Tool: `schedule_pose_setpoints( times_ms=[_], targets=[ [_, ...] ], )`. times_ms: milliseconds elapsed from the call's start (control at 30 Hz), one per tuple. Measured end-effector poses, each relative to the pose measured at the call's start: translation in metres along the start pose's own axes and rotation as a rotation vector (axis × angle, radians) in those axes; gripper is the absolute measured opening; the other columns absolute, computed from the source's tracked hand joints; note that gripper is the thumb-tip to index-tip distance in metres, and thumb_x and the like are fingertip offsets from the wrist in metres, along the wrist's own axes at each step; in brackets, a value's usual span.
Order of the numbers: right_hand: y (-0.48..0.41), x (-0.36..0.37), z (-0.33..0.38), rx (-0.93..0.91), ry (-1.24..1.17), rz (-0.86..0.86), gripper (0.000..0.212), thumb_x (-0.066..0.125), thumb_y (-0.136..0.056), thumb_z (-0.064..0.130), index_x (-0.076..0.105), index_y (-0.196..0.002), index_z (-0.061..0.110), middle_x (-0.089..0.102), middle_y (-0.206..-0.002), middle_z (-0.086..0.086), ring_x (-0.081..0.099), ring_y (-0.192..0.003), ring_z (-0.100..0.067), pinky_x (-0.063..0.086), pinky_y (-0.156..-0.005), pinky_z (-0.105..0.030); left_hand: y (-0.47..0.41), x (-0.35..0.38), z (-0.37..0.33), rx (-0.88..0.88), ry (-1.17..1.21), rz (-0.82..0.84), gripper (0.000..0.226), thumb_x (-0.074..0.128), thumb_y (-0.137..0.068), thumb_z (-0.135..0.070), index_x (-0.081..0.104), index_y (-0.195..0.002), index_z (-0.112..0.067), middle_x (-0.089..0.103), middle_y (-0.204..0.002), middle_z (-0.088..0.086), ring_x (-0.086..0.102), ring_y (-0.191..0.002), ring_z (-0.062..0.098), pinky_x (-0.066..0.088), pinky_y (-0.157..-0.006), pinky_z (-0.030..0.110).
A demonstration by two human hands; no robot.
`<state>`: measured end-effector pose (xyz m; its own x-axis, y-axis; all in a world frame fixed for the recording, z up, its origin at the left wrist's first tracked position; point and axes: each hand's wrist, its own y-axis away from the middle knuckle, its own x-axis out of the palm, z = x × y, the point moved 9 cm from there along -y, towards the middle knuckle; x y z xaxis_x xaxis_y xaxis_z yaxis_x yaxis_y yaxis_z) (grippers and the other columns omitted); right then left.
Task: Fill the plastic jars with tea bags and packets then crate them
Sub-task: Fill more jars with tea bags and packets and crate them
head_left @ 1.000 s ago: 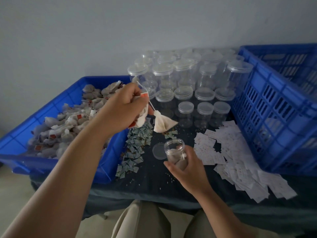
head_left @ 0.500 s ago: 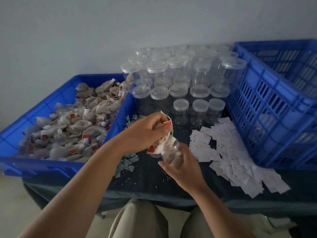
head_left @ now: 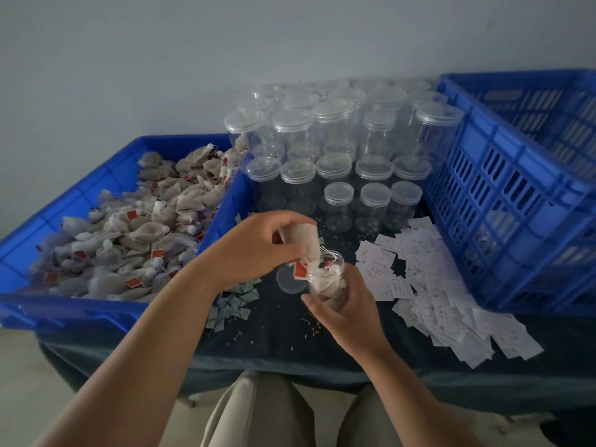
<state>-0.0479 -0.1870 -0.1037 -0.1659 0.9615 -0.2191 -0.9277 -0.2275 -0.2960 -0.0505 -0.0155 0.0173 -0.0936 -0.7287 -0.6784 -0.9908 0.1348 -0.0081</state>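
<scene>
Pinches a bag [head_left: 301, 241] in the left grip [head_left: 258, 245] over the jar [head_left: 325, 283], to drop it in. Wraps the right grip [head_left: 346, 306] round the jar, steadying its mouth.

Small hand-packing workshop. Signs: bulk tea bags [head_left: 145, 227] heaped in a blue crate [head_left: 180, 140], ranks of clear lidded jars [head_left: 332, 124], loose paper slips [head_left: 451, 304], a second crate [head_left: 516, 204], cloth-covered table [head_left: 290, 343] against a bare wall [head_left: 225, 43].
</scene>
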Motion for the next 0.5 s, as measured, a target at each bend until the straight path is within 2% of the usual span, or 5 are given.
schedule_pose_setpoints(
  times_ms=[100, 200, 267, 400, 500],
  targets=[
    [0.001, 0.001, 0.000, 0.001, -0.003, 0.011, 0.045, 0.085, -0.081, 0.053, 0.058, -0.115, 0.043, 0.074, -0.103, 0.016, 0.073, -0.086, -0.009, 0.056, -0.071, -0.018, 0.002, 0.024, -0.005, 0.075, -0.235, 0.128, 0.045, 0.069, -0.098, -0.041, 0.056, -0.140, -0.051, 0.056, -0.131, -0.038, 0.054, -0.124, -0.011, 0.044, -0.103, 0.021],
    [0.000, -0.001, 0.001, 0.007, -0.025, -0.011, 0.045, 0.086, -0.081, 0.053, 0.058, -0.115, 0.045, 0.075, -0.103, 0.013, 0.073, -0.083, -0.011, 0.058, -0.070, -0.021, 0.003, 0.019, -0.014, 0.130, -0.309, -0.075, 0.037, 0.070, -0.095, -0.052, 0.066, -0.130, -0.042, 0.061, -0.128, -0.032, 0.051, -0.122, -0.012, 0.044, -0.109, 0.027],
    [0.000, -0.003, 0.004, -0.005, -0.041, -0.029, 0.044, 0.086, -0.081, 0.057, 0.058, -0.114, 0.047, 0.074, -0.101, 0.015, 0.072, -0.080, -0.009, 0.055, -0.066, -0.017, 0.005, 0.024, -0.015, 0.161, -0.298, -0.062, 0.033, 0.065, -0.096, -0.061, 0.071, -0.121, -0.042, 0.066, -0.120, -0.029, 0.055, -0.117, -0.011, 0.048, -0.107, 0.029],
    [0.001, 0.003, 0.001, 0.008, -0.013, 0.016, 0.042, 0.085, -0.081, 0.049, 0.058, -0.114, 0.045, 0.074, -0.098, 0.013, 0.070, -0.076, -0.010, 0.055, -0.061, -0.020, 0.012, 0.051, -0.002, 0.120, -0.499, 0.215, 0.065, 0.054, -0.090, -0.080, 0.065, -0.139, -0.039, 0.062, -0.138, -0.016, 0.035, -0.141, 0.002, 0.028, -0.123, 0.043],
    [0.000, 0.003, -0.004, 0.023, -0.028, 0.018, 0.044, 0.083, -0.078, 0.048, 0.059, -0.115, 0.042, 0.074, -0.101, 0.011, 0.071, -0.081, -0.013, 0.056, -0.063, -0.023, 0.015, 0.053, -0.008, 0.174, -0.504, 0.186, 0.075, 0.053, -0.085, -0.085, 0.064, -0.140, -0.036, 0.060, -0.126, -0.027, 0.041, -0.132, 0.002, 0.033, -0.119, 0.043]
  ],
)
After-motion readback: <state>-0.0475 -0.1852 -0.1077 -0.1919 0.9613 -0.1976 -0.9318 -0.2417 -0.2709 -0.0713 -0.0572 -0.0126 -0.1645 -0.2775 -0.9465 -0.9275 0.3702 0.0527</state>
